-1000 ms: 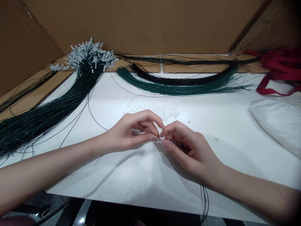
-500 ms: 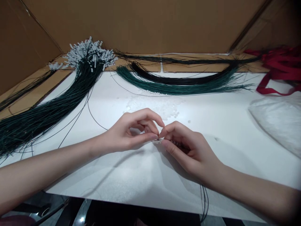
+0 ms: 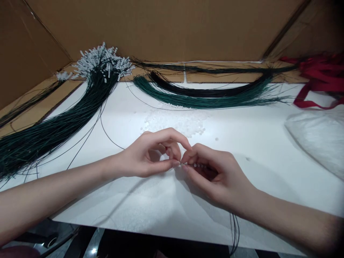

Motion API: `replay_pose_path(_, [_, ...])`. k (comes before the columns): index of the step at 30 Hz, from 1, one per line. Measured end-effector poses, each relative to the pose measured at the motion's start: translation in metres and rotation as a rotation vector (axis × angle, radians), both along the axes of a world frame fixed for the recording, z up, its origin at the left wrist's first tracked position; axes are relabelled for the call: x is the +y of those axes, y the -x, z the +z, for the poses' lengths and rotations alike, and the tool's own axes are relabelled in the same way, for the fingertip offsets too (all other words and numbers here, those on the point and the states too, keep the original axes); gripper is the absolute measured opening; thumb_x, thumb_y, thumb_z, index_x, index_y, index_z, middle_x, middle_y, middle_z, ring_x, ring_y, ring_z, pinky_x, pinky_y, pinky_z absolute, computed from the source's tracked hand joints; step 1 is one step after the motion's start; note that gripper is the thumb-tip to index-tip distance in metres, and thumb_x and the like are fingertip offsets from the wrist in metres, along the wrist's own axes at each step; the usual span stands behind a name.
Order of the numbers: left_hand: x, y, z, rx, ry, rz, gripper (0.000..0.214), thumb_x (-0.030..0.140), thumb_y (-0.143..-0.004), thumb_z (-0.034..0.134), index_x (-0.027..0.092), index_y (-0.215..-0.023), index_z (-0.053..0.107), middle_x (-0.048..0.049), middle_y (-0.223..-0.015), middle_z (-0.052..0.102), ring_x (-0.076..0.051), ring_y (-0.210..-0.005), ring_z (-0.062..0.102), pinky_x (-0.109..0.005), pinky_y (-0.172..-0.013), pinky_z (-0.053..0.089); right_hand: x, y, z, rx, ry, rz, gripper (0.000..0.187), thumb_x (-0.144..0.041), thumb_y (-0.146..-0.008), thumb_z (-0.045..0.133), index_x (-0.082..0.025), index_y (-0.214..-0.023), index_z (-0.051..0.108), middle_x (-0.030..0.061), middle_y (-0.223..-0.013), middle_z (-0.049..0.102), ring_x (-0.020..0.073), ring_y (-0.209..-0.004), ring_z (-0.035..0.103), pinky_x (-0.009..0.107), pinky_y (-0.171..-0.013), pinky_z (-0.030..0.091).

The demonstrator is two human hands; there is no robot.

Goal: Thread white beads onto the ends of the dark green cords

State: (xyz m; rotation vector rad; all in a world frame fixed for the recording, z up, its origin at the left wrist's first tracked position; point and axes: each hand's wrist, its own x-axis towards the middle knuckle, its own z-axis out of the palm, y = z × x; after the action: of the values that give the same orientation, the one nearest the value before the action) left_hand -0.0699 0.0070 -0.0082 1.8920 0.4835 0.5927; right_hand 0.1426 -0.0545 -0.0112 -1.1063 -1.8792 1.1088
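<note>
My left hand [image 3: 150, 156] and my right hand [image 3: 215, 175] meet fingertip to fingertip over the white table [image 3: 150, 204]. My right hand pinches a thin dark cord [image 3: 194, 165] with small clear beads strung on its end; the cord's tail hangs off the table's front edge [image 3: 234, 233]. My left hand is pinched shut at the cord's tip, thumb against fingers, and what it holds is too small to make out. A scatter of clear beads [image 3: 177, 122] lies just beyond both hands.
A thick bundle of dark green cords tipped with white beads [image 3: 80, 96] fans out at the left. Green and black cord bundles [image 3: 209, 95] curve along the back. Red ribbon [image 3: 319, 79] lies back right, a clear plastic bag [image 3: 317, 139] at the right. Cardboard walls surround the table.
Both hands have dropped slightly toward the table. The beaded end of the cord now shows between my right fingers, and my left fingertips have drawn in tighter at its tip.
</note>
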Motion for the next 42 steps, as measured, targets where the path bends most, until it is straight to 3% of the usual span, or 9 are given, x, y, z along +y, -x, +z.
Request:
replay_pose_path(10, [0.0011, -0.0005, -0.0009, -0.023, 0.020, -0.026, 0.036, 0.007, -0.088, 0.063, 0.020, -0.120, 0.054, -0.0037, -0.089, 0.067, -0.015, -0.082, 0.067, -0.026, -0.072, 0.055, -0.0002, 0.0002, -0.0006, -0.025, -0.024, -0.014, 0.018, -0.002, -0.078, 0.054, -0.018, -0.084, 0.056, -0.0069, -0.064, 0.048, 0.0050, -0.052, 0.039, 0.018, -0.047, 0.031])
replay_pose_path(17, [-0.0002, -0.0002, -0.0007, -0.034, 0.014, -0.020, 0.037, 0.006, -0.088, 0.063, 0.021, -0.120, 0.055, -0.0042, -0.089, 0.068, -0.016, -0.084, 0.068, -0.027, -0.072, 0.054, -0.0015, -0.0018, -0.0008, -0.029, -0.044, -0.018, 0.021, 0.000, -0.075, 0.052, -0.017, -0.085, 0.056, -0.0086, -0.061, 0.044, 0.0032, -0.046, 0.028, 0.019, -0.043, 0.024])
replay_pose_path(22, [-0.0001, 0.0004, -0.0009, -0.036, 0.023, -0.026, 0.036, 0.005, -0.088, 0.063, 0.020, -0.120, 0.055, -0.0047, -0.090, 0.068, -0.016, -0.085, 0.068, -0.027, -0.074, 0.054, -0.0014, -0.0019, -0.0022, -0.015, -0.036, -0.018, 0.023, 0.001, -0.075, 0.051, -0.018, -0.087, 0.057, -0.0053, -0.070, 0.054, 0.0038, -0.051, 0.037, 0.018, -0.045, 0.028])
replay_pose_path(31, [0.0003, -0.0003, -0.0005, -0.041, 0.011, -0.016, 0.035, 0.005, -0.087, 0.064, 0.019, -0.118, 0.055, -0.0042, -0.088, 0.068, -0.015, -0.081, 0.066, -0.026, -0.071, 0.053, -0.0021, -0.0014, 0.0005, -0.019, -0.032, -0.031, 0.018, -0.002, -0.079, 0.053, -0.017, -0.086, 0.058, -0.0078, -0.061, 0.044, 0.0044, -0.049, 0.035, 0.019, -0.044, 0.028])
replay_pose_path(42, [0.0008, -0.0013, 0.0004, -0.043, -0.033, 0.014, 0.032, 0.009, -0.088, 0.064, 0.017, -0.117, 0.054, -0.0037, -0.087, 0.067, -0.013, -0.077, 0.065, -0.025, -0.069, 0.053, -0.0001, 0.0005, 0.0011, -0.075, -0.083, -0.055, 0.011, -0.008, -0.086, 0.058, -0.015, -0.080, 0.063, -0.0047, -0.062, 0.052, 0.0057, -0.052, 0.042, 0.020, -0.048, 0.033])
